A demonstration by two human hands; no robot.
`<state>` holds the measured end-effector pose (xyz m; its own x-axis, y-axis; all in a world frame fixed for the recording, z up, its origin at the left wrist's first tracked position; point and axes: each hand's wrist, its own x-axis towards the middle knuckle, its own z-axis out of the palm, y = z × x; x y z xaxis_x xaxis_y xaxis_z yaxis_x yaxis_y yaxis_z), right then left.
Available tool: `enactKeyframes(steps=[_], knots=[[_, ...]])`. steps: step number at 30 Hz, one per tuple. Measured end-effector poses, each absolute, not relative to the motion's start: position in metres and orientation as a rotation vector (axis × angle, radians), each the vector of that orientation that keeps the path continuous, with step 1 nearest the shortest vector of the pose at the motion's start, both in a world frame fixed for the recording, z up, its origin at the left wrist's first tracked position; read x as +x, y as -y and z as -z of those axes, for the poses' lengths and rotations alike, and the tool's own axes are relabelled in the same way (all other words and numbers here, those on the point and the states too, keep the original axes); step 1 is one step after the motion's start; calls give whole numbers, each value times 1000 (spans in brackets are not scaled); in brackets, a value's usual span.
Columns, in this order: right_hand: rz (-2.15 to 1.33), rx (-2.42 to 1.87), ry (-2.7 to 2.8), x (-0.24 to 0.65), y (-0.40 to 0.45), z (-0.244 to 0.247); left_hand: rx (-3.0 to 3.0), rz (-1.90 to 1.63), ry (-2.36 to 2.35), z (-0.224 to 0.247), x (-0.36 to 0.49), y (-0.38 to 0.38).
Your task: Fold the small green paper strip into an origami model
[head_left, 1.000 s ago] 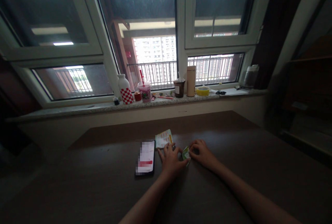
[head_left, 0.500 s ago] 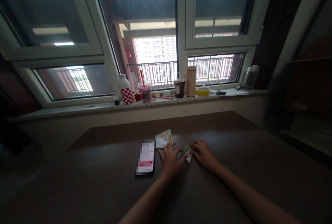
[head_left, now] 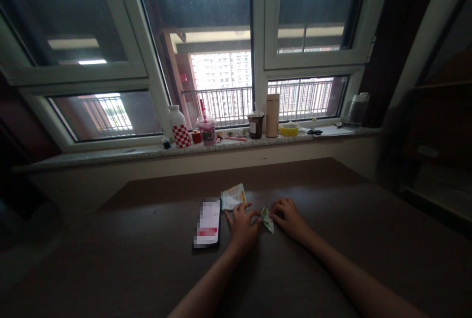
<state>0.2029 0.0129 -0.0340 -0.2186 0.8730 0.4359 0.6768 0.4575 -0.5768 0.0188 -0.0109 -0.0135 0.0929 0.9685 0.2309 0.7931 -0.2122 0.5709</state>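
A small folded piece of green and white printed paper [head_left: 268, 221] lies on the dark table between my two hands. My left hand [head_left: 243, 223] holds its left edge with thumb and index finger, while its other fingers spread toward a flat printed sheet [head_left: 233, 197]. On the opposite side, my right hand [head_left: 288, 216] has its fingers bent and pinched at the paper's right edge. The fingertips partly cover both edges of the folded paper. Just left of my left hand lies a phone [head_left: 207, 223] with a lit, partly blurred screen.
Beyond the brown table [head_left: 147, 269] runs a stone windowsill [head_left: 228, 147]. On it stand a checkered bottle [head_left: 180, 129], a pink drink cup [head_left: 207, 131], a dark drink cup [head_left: 255, 125], a beige flask [head_left: 272, 115], yellow tape [head_left: 289, 130] and scissors [head_left: 314, 132].
The folded paper has turned and shows more of its printed face as a pointed shape. My left thumb has drawn back slightly from over it. My right hand stays nearly in place.
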Motion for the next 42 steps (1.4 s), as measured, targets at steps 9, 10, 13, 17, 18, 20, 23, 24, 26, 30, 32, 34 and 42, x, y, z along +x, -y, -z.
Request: enactKeyframes(steps=[9, 10, 13, 17, 18, 20, 23, 24, 26, 30, 32, 34, 42], knots=[[-394, -1238, 2025, 201, -10, 31, 2089, -801, -1774, 13, 20, 10], [-395, -1231, 2028, 201, -9, 31, 2090, -806, -1772, 14, 19, 10], [-400, -1205, 2034, 200, -7, 29, 2092, -820, -1768, 14, 19, 10], [-424, -1184, 2056, 199, -6, 28, 2088, -804, -1778, 15, 19, 10], [-430, -1178, 2064, 199, -7, 29, 2086, -797, -1783, 15, 19, 9], [-435, -1165, 2080, 200, -7, 30, 2082, -787, -1792, 15, 19, 9], [-444, -1155, 2096, 200, -8, 31, 2082, -769, -1796, 15, 19, 8], [-445, -1152, 2098, 200, -8, 31, 2081, -764, -1797, 15, 19, 8], [-443, -1148, 2097, 199, -7, 30, 2076, -764, -1798, 15, 19, 7], [-439, -1145, 2102, 198, -6, 28, 2070, -754, -1817, 16, 19, 7], [-438, -1142, 2108, 198, -6, 28, 2068, -734, -1832, 16, 19, 6], [-441, -1144, 2109, 198, -6, 28, 2063, -727, -1839, 16, 19, 6], [-426, -1169, 2091, 199, -8, 28, 2080, -777, -1797, 18, 17, 6]])
